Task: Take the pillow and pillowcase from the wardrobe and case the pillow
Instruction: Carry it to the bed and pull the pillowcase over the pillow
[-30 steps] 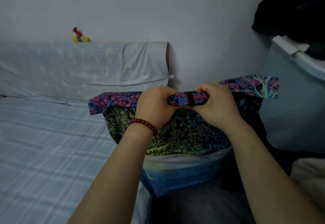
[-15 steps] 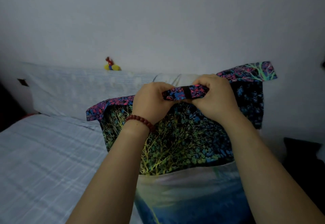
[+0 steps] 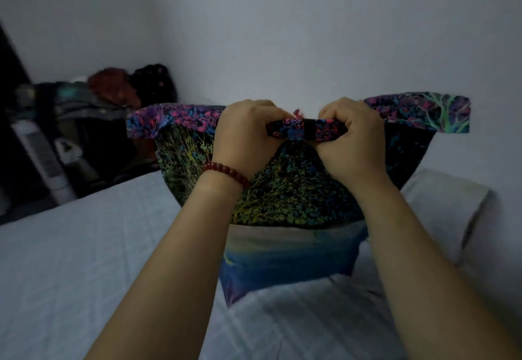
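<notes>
While both hands stay clamped on the same spot as a second ago, the view has swung leftward: the small red-and-yellow toy and the pale headboard cover seen before are gone from sight, and a dark pile of clothes (image 3: 118, 88) in the far left corner has come into view. The left hand (image 3: 247, 136) and the right hand (image 3: 353, 139) have their fingers curled shut on the top hem of the pillowcase (image 3: 282, 190), pinching a folded strip with a short dark tab (image 3: 310, 130) between them; the grip and the hem look unchanged, so the fastening is probably not finished. The pillowcase, dark with a tree print and a pink-and-blue border, stands upright on the bed (image 3: 84, 260) just in front of the person, its two top corners flaring out to either side. It looks filled, so the pillow is most likely already inside and the task near its end, with only the opening left to close. The bed is covered in a pale checked sheet, a plain pillow (image 3: 446, 204) lies at the right against the bare grey wall (image 3: 310, 34), and the room is dim
</notes>
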Available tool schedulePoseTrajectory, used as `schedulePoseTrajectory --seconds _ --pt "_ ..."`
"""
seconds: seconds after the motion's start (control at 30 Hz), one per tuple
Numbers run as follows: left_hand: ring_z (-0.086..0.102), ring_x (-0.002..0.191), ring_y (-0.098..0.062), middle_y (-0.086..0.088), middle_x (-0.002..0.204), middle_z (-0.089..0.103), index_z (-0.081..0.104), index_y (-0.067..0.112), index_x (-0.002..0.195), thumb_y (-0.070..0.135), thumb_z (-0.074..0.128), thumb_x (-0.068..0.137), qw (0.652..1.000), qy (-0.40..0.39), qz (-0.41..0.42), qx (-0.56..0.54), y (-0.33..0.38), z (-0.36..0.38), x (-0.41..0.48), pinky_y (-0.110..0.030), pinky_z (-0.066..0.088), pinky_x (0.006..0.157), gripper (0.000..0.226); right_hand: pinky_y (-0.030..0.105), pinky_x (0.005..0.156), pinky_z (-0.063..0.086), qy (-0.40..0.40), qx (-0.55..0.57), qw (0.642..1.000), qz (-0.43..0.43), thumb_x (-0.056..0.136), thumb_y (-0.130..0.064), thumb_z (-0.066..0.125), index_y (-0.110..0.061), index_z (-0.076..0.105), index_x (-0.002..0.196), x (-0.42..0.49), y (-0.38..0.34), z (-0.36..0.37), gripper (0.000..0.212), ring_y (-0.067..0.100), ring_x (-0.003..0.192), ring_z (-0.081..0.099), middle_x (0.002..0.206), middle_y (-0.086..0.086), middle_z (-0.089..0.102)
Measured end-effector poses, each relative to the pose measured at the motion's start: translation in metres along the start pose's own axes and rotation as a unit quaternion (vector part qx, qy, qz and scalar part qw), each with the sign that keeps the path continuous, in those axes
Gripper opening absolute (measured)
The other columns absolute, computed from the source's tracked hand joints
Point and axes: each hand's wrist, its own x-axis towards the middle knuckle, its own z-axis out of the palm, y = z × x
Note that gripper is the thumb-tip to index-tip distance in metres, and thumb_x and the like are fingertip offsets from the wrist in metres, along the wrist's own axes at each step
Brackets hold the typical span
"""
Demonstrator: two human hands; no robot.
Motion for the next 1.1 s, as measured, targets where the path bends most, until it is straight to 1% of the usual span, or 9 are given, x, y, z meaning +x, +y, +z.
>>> schedulePoseTrajectory --seconds 0.13,0.27,0.5,0.6,0.7,0.8,0.9,1.0,1.1 --pt "0.063 0.064 -0.024 -0.004 0.074 0.072 0.076 0.018 0.079 0.023 0.071 0.075 0.993 -0.029 -0.082 0.078 -0.011 0.021 -0.044 -0.035 0.051 0.063 0.008 0.045 0.068 0.048 -0.113 0.08 0.989 0.055 0.064 -0.004 0.076 -0.01 0.054 0.059 -0.036 0.027 0.028 0.023 0.027 0.068 0.057 0.069 0.008 0.064" --pt "0.065 0.07 -0.025 -0.003 0.077 0.073 0.076 0.021 0.081 0.023 0.072 0.073 0.969 -0.093 -0.197 0.121 -0.005 0.056 -0.098 -0.031 0.049 0.069 0.009 0.043 0.065 0.048 -0.231 0.116 0.959 0.113 0.061 -0.005 0.077 -0.013 0.051 0.057 -0.088 0.057 0.038 0.028 0.027 0.067 0.056 0.066 0.008 0.061" --pt "0.066 0.078 -0.023 -0.002 0.087 0.074 0.075 0.025 0.089 0.035 0.075 0.072 0.891 -0.189 -0.401 0.1 0.028 0.099 -0.16 -0.034 0.053 0.073 0.02 0.032 0.06 0.045 -0.382 0.124 0.902 0.161 0.056 -0.018 0.084 -0.018 0.055 0.057 -0.156 0.095 0.026 0.029 0.02 0.066 0.055 0.065 0.001 0.06" --pt "0.066 0.083 -0.021 -0.002 0.091 0.074 0.073 0.026 0.093 0.035 0.077 0.069 0.847 -0.251 -0.463 0.079 0.042 0.112 -0.186 -0.036 0.054 0.076 0.026 0.026 0.057 0.044 -0.48 0.111 0.852 0.177 0.054 -0.022 0.086 -0.019 0.062 0.059 -0.179 0.107 0.017 0.025 0.016 0.062 0.059 0.064 0.0 0.064" --pt "0.065 0.088 -0.018 -0.002 0.096 0.074 0.073 0.026 0.098 0.027 0.077 0.069 0.812 -0.293 -0.502 0.051 0.055 0.125 -0.212 -0.033 0.054 0.081 0.029 0.023 0.064 0.045 -0.573 0.095 0.793 0.183 0.055 -0.024 0.087 -0.023 0.067 0.066 -0.2 0.115 0.008 0.023 0.013 0.068 0.06 0.07 -0.003 0.066" --pt "0.065 0.088 -0.014 -0.001 0.101 0.073 0.073 0.024 0.1 0.024 0.076 0.072 0.797 -0.3 -0.524 0.023 0.063 0.134 -0.231 -0.025 0.05 0.081 0.028 0.026 0.07 0.049 -0.612 0.082 0.766 0.179 0.058 -0.022 0.085 -0.022 0.073 0.076 -0.219 0.118 -0.001 0.022 0.017 0.075 0.064 0.08 0.002 0.071" --pt "0.061 0.08 -0.006 0.001 0.106 0.072 0.072 0.022 0.102 0.024 0.075 0.074 0.788 -0.298 -0.539 0.006 0.07 0.139 -0.245 -0.018 0.044 0.077 0.028 0.026 0.067 0.049 -0.659 0.063 0.733 0.157 0.058 -0.026 0.085 -0.021 0.075 0.08 -0.236 0.118 -0.01 0.025 0.019 0.076 0.065 0.081 0.005 0.072" --pt "0.062 0.089 -0.008 0.002 0.11 0.07 0.071 0.019 0.104 0.022 0.074 0.075 0.781 -0.293 -0.551 0.001 0.076 0.143 -0.255 -0.018 0.045 0.081 0.029 0.025 0.057 0.044 -0.699 0.057 0.697 0.149 0.055 -0.031 0.085 -0.018 0.072 0.068 -0.248 0.117 -0.017 0.023 0.017 0.066 0.063 0.065 0.006 0.067" --pt "0.058 0.08 -0.002 0.001 0.102 0.072 0.072 0.02 0.101 0.02 0.072 0.076 0.786 -0.284 -0.549 -0.016 0.08 0.145 -0.258 -0.022 0.049 0.086 0.025 0.026 0.053 0.042 -0.74 0.045 0.656 0.141 0.054 -0.03 0.083 -0.015 0.062 0.054 -0.259 0.118 -0.025 0.026 0.012 0.056 0.056 0.052 0.002 0.057"
